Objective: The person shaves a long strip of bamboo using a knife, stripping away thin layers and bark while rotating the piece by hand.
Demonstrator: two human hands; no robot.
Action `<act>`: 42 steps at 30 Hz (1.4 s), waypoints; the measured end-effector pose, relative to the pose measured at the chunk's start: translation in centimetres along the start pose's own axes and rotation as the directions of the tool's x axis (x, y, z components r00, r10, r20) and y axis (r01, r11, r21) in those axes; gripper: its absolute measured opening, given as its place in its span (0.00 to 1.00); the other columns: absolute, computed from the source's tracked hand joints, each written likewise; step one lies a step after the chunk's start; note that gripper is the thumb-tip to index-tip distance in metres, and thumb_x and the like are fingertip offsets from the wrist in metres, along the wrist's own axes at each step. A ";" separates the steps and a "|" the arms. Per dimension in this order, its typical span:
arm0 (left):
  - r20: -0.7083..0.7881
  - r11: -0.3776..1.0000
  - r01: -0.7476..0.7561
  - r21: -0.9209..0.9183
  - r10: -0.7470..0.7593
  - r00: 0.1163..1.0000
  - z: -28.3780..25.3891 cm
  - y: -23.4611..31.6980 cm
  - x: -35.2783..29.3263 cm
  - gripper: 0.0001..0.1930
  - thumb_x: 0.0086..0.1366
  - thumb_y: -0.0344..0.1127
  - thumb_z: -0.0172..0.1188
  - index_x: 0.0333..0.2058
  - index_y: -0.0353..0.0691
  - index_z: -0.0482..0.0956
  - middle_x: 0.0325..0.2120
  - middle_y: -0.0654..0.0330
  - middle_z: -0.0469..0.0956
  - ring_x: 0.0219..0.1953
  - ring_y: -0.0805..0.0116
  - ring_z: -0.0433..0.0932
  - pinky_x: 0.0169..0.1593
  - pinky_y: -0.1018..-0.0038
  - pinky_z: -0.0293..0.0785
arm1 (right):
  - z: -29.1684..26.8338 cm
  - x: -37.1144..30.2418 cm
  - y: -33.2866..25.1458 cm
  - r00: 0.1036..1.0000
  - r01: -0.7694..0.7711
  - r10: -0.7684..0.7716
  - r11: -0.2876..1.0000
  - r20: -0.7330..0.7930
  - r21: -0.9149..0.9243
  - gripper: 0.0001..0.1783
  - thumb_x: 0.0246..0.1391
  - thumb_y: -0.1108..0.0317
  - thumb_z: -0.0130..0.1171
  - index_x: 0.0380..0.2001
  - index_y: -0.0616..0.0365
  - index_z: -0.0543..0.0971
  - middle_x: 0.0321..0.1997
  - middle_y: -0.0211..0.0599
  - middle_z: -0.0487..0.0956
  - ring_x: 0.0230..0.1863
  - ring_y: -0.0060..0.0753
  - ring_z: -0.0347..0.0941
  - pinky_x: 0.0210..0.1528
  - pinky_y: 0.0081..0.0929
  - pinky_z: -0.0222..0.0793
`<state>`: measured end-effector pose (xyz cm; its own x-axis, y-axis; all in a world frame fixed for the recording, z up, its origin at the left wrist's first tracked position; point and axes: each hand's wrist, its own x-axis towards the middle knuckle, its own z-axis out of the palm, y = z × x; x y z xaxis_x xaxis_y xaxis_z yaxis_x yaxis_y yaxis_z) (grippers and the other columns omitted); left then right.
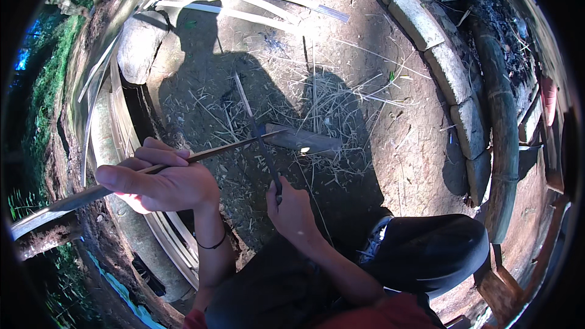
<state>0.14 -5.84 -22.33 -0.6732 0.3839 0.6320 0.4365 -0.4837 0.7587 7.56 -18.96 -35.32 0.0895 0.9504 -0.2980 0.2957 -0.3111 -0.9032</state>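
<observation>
Here, one long thin strip (225,148) slants through the left hand (170,187), whose fingers curl round it with little gap, and crosses a knife (267,161) whose handle the right hand (294,212) grips with closed fingers. The step appears to be shaving the strip, above scattered shavings (332,106); the next move likely calls for a steady, shallow blade.

Just right of the curved stone kerb (448,74) runs a thick jointed pole (503,125); a pale rock (138,52) (rounded, partly sunlit) lies well left of the kerb, green plants (56,76) farther left.
</observation>
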 end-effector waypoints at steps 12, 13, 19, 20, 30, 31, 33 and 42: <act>0.108 0.999 -0.027 -0.017 0.029 0.994 1.9 1.3 -1.9 0.28 0.71 0.61 0.39 0.17 0.49 0.54 0.02 0.67 0.51 0.07 0.78 0.52 0.19 0.82 0.55 | 1.4 3.1 6.2 0.995 -0.064 0.059 0.996 -0.081 -0.069 0.11 0.57 0.69 0.52 0.29 0.68 0.75 0.16 0.53 0.75 0.21 0.56 0.76 0.24 0.44 0.71; 0.120 0.999 -0.027 -0.032 0.031 0.992 2.1 1.6 -2.1 0.29 0.70 0.62 0.40 0.16 0.50 0.54 0.02 0.67 0.51 0.07 0.77 0.52 0.19 0.81 0.55 | 1.8 3.9 8.0 0.990 -0.053 0.037 0.991 -0.134 -0.124 0.11 0.57 0.69 0.52 0.28 0.68 0.75 0.15 0.52 0.75 0.21 0.55 0.76 0.24 0.43 0.70; 0.161 0.996 -0.021 -0.082 0.034 0.986 1.6 1.4 -2.6 0.29 0.69 0.63 0.42 0.15 0.51 0.51 0.02 0.68 0.49 0.09 0.79 0.48 0.20 0.81 0.49 | 0.3 1.7 4.3 0.997 -0.056 0.057 0.998 -0.051 0.032 0.12 0.56 0.69 0.53 0.24 0.69 0.75 0.15 0.52 0.74 0.20 0.55 0.75 0.23 0.43 0.69; 0.176 0.995 -0.014 -0.095 0.031 0.984 1.5 1.2 -2.5 0.29 0.70 0.61 0.41 0.16 0.50 0.52 0.03 0.68 0.49 0.08 0.80 0.48 0.19 0.82 0.50 | -0.1 1.9 3.0 0.998 -0.042 0.046 0.996 -0.050 0.073 0.13 0.56 0.69 0.53 0.23 0.69 0.75 0.15 0.52 0.74 0.20 0.55 0.75 0.23 0.43 0.68; 0.537 0.936 0.297 -0.189 -0.155 0.829 -0.5 1.6 -0.5 0.29 0.67 0.66 0.37 0.18 0.49 0.52 0.08 0.71 0.47 0.10 0.79 0.46 0.21 0.81 0.49 | 1.5 1.7 7.9 0.988 -0.109 0.111 0.994 -0.105 0.024 0.15 0.57 0.65 0.53 0.24 0.67 0.76 0.17 0.52 0.76 0.23 0.55 0.76 0.27 0.45 0.71; 0.572 0.920 0.369 -0.130 -0.235 0.786 -0.8 2.1 0.0 0.29 0.65 0.67 0.35 0.19 0.48 0.53 0.08 0.70 0.49 0.12 0.78 0.45 0.23 0.81 0.49 | 1.1 1.2 6.9 0.991 -0.085 0.087 0.996 -0.104 0.025 0.14 0.57 0.65 0.53 0.25 0.67 0.76 0.17 0.52 0.75 0.23 0.55 0.76 0.27 0.45 0.71; 0.602 0.893 0.427 -0.139 -0.267 0.753 -1.8 1.7 1.0 0.28 0.65 0.66 0.35 0.19 0.49 0.53 0.08 0.69 0.50 0.12 0.78 0.46 0.22 0.80 0.49 | 0.7 0.4 5.1 0.995 -0.031 0.033 0.999 -0.093 0.027 0.14 0.58 0.65 0.52 0.26 0.67 0.75 0.17 0.52 0.75 0.23 0.55 0.76 0.27 0.45 0.71; 0.675 0.739 0.648 -0.184 -0.385 0.630 -3.7 0.9 2.0 0.28 0.72 0.54 0.42 0.15 0.49 0.49 0.08 0.69 0.44 0.14 0.76 0.41 0.20 0.77 0.44 | 3.1 1.5 7.2 0.992 -0.003 -0.026 0.974 -0.125 -0.227 0.14 0.59 0.64 0.50 0.28 0.65 0.75 0.18 0.49 0.78 0.23 0.56 0.77 0.28 0.46 0.75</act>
<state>-3.01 -8.36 -20.99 -0.1893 0.9586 0.2128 -0.2234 -0.2531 0.9413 6.87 -19.80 -43.28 0.1998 0.9517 -0.2332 0.5039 -0.3039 -0.8085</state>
